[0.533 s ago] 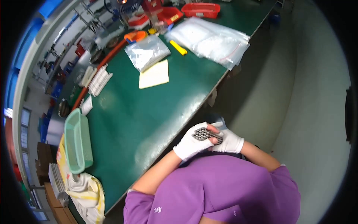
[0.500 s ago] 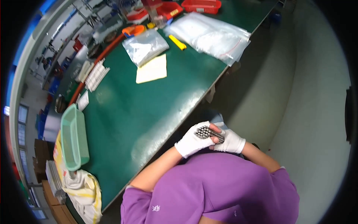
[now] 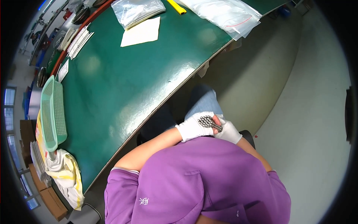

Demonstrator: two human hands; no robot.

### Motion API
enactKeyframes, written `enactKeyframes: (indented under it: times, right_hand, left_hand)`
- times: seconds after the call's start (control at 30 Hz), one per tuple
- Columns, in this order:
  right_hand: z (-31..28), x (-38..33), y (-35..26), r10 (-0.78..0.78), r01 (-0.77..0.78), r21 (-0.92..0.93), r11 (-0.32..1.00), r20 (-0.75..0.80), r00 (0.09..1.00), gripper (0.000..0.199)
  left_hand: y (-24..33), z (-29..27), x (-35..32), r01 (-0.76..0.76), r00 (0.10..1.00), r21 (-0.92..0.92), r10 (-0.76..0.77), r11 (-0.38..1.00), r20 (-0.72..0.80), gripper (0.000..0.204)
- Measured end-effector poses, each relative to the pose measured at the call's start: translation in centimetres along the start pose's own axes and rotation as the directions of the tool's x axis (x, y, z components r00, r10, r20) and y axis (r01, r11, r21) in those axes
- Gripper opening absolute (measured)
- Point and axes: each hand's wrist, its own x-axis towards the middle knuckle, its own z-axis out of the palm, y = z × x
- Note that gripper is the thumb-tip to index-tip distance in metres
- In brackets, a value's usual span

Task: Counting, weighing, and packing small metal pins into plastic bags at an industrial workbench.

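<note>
A tight bundle of thin dark metal rods [image 3: 206,121] sits between my hands, just above my lap; their shiny rounded ends face up. My left hand [image 3: 194,127], in a white glove with bare fingertips, is closed around the bundle. From the other side my right hand [image 3: 229,132], gloved the same way, presses against the rods with its fingers curled. Part of the bundle and several fingers are hidden behind the gloves.
The green table [image 3: 123,82] runs diagonally to my left. On it are a light green basket [image 3: 53,115], a crumpled cloth [image 3: 65,170], a pale yellow sheet [image 3: 141,33], clear plastic bags [image 3: 140,11], a yellow cutter [image 3: 176,6] and white strips [image 3: 79,42].
The view has tilted down, so the table's contents sit higher and further left in the picture. Both hands stay together on the rods, with the fingers slightly shifted.
</note>
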Motion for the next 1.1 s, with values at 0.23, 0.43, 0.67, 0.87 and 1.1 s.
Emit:
enactKeyframes:
  times: [0.23, 0.43, 0.67, 0.87, 1.1]
  right_hand:
    - [0.5, 0.7, 1.2, 0.003, -0.003, 0.086, 0.996, 0.005, 1.000, 0.037]
    - [0.1, 0.5, 0.0, -0.004, 0.001, 0.069, 0.998, 0.041, 0.999, 0.030]
    - [-0.1, 0.6, -1.3, 0.013, -0.037, 0.139, 0.990, 0.169, 0.985, 0.020]
    - [0.7, 0.9, -1.1, 0.057, -0.102, 0.250, 0.963, 0.179, 0.982, 0.025]
    - [1.6, 1.5, 2.9, 0.050, -0.175, 0.407, 0.897, 0.301, 0.952, 0.031]
  left_hand:
    - [-0.7, -0.6, -0.1, -0.041, 0.998, -0.020, 0.042, 0.999, 0.047, 0.025]
    - [-0.5, -0.7, -0.3, -0.041, 0.998, 0.035, 0.039, 0.999, 0.050, 0.029]
    - [0.4, -0.2, -0.5, 0.010, 1.000, 0.066, -0.009, 0.998, -0.008, 0.039]
    - [0.7, -0.4, -0.6, 0.043, 0.999, 0.119, -0.039, 0.992, -0.035, 0.041]
    - [0.7, 0.0, -0.6, 0.003, 0.999, 0.112, 0.003, 0.994, -0.046, 0.036]
